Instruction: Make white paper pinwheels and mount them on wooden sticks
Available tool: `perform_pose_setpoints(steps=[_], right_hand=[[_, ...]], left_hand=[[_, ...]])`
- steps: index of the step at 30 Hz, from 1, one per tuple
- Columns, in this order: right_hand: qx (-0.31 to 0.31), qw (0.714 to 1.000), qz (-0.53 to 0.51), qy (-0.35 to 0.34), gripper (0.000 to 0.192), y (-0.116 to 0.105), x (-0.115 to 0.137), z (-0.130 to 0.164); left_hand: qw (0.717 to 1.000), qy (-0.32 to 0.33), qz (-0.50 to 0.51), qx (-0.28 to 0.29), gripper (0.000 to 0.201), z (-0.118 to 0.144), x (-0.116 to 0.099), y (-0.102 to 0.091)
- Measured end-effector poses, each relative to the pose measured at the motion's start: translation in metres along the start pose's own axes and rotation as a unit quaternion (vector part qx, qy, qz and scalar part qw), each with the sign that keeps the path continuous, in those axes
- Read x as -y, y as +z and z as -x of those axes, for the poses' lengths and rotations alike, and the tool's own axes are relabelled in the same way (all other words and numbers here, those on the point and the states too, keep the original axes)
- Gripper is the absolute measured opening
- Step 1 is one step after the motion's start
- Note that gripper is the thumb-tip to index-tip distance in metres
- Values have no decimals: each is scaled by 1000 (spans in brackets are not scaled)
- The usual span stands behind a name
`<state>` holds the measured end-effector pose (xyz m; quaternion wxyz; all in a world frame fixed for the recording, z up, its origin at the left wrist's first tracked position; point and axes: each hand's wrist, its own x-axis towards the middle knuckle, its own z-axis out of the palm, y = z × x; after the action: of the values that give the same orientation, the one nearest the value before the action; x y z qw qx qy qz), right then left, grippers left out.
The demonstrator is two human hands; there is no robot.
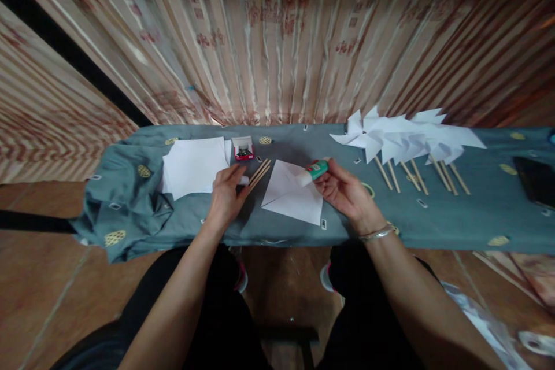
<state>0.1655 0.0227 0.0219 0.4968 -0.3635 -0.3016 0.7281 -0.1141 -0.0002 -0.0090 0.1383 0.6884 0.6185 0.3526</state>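
My right hand [347, 193] is closed around a green and white glue stick [316, 170], its white end pointing left over a creased white paper square [292, 193]. The square lies on the cloth between my hands. In my left hand [228, 193] a small white cylinder, which looks like the glue stick's cap [243, 180], sits between thumb and fingers. Several thin wooden sticks [260, 174] lie just right of that hand. A stack of white paper [195, 165] is to its left. Behind it stands a small open red and white box [243, 148] with dark metal bits inside.
Several white paper pinwheels [407, 136] on wooden sticks overlap on the right. A dark phone [535, 181] lies at the far right. A greenish ring [368, 189] is partly behind my right hand. The grey-green cloth [446, 225] bunches up at left; a patterned curtain [277, 40] hangs behind.
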Motion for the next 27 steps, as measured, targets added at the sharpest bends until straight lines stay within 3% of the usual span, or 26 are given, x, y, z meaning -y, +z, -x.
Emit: perform_pose_setpoints(steps=[2,4,8,10,12,15,27], right_hand=[[10,1000,-11,4,23,2,-1,1],[26,1000,-10,9,23,6,-4,1],[50,998,-20,27,26,18,-13,3],[55,997,-38,40,29,23,-18,5],[57,996,-47,51,31,26,-21,6],[59,996,-37,58,32,27,-22,6],[64,996,0,64,32,31,-24,6]], left_hand=[[998,-7,67,-21,47,3,-17,1],[982,-30,189,6,61,8,-37,6],[880,-126,455,47,68,17,-69,22],[840,-159,517,41,60,17,-77,27],[820,-182,543,7,49,15,-81,28],[818,-193,541,-26,41,12,-81,25],[805,-173,566,-34,34,13,-80,16]])
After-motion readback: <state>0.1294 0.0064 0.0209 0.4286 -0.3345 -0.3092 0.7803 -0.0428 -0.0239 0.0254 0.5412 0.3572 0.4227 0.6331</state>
